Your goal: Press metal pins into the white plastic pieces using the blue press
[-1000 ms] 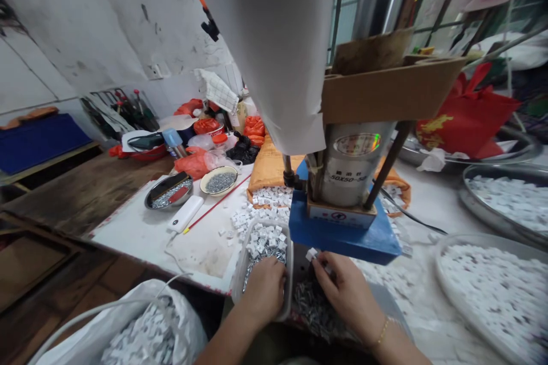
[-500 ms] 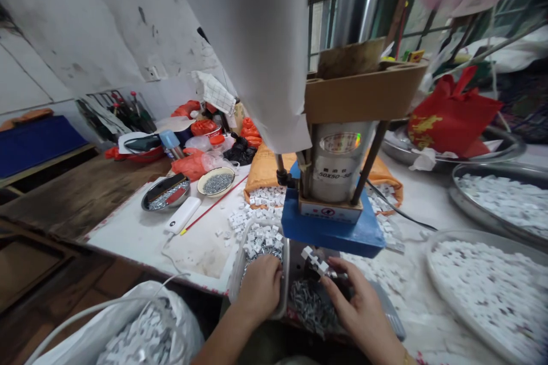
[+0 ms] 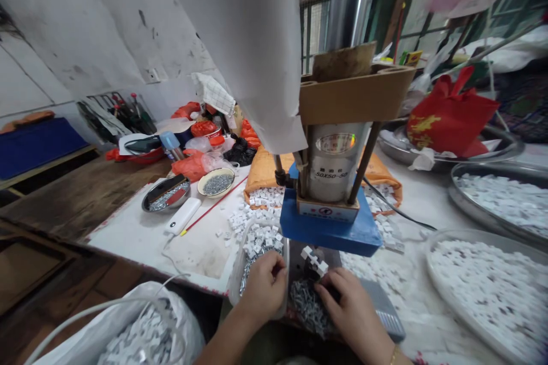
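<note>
White table (image 3: 209,245), stained wall (image 3: 103,17), barred window (image 3: 311,23) behind press (image 3: 329,229). Left hand (image 3: 265,282) over tub (image 3: 235,271), right hand (image 3: 347,303) near white pieces (image 3: 314,262) below press. Fingers curled, can't tell if either grips. Bag (image 3: 190,316) cut off.

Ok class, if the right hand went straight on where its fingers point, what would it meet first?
The right hand would probably meet the white pieces first, though depth is unclear and it may already touch them.

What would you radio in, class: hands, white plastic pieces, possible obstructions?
Left hand at plastic tub, grip unclear. Right hand close by white plastic pieces, contact unclear. Possible obstructions: blue press block overhead, metal pins heaped between hands.
</note>
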Demonstrator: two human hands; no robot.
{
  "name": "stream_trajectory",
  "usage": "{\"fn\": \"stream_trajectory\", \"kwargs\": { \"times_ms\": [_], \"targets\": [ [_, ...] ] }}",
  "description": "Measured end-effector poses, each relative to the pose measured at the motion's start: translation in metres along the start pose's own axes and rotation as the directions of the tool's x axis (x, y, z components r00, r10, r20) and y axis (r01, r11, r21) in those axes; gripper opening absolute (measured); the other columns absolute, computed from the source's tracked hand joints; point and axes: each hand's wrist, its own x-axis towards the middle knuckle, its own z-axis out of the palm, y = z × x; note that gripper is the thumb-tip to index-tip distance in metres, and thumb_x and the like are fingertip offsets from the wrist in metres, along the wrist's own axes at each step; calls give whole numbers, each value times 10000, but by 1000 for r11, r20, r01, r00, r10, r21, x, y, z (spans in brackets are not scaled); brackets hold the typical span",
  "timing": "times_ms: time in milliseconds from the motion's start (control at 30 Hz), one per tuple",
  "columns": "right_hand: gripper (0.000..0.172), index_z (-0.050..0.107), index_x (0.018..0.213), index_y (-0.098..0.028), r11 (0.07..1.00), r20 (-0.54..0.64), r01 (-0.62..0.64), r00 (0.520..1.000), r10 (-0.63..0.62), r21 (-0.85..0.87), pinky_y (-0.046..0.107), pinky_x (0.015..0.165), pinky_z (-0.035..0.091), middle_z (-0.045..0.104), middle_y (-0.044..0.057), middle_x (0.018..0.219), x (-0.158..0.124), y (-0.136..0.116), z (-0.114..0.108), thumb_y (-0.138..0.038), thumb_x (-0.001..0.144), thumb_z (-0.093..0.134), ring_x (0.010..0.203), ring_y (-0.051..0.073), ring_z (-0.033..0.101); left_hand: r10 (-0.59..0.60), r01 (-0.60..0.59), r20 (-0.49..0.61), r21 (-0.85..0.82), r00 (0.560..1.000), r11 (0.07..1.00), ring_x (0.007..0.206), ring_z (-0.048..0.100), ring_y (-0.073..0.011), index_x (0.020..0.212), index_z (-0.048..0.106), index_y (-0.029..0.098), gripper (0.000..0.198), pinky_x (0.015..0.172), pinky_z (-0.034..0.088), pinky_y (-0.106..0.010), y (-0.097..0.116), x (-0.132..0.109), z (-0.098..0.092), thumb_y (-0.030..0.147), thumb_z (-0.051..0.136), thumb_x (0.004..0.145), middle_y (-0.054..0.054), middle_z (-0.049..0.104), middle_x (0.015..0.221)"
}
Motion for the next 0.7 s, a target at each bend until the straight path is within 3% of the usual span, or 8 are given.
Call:
{"fn": "stream_trajectory", "kwargs": {
  "times_ms": [267, 500, 700],
  "targets": [
    [186, 628, 700, -205, 997, 95, 37, 995, -31, -63, 352, 669, 485, 619, 65, 747, 3, -4, -1, -233, 846, 516, 739, 222, 586, 49, -49, 14, -11, 999, 999, 670, 499, -147, 660, 505, 177, 145, 617, 350, -243, 5, -3, 0, 53, 440, 694, -1, 541, 672],
    [323, 710, 941, -250, 989, 187, 121, 977, -104, -82, 361, 718, 494, 642, 91, 862, 2, -2, -1, -130, 840, 428, 846, 238, 597, 62, -61, 30, -21, 998, 998, 690, 521, -146, 681, 518, 179, 153, 634, 360, -238, 1, -5, 3, 49, 440, 700, 2, 557, 687],
    [359, 705, 900, -221, 995, 218, 64, 975, -45, -80, 350, 733, 484, 628, 91, 866, 3, -5, -2, -70, 783, 400, 862, 238, 589, 63, -63, 43, -9, 997, 998, 692, 519, -142, 680, 517, 179, 147, 636, 360, -233, 1, -6, 6, 51, 451, 708, 6, 554, 685]
  ]
}}
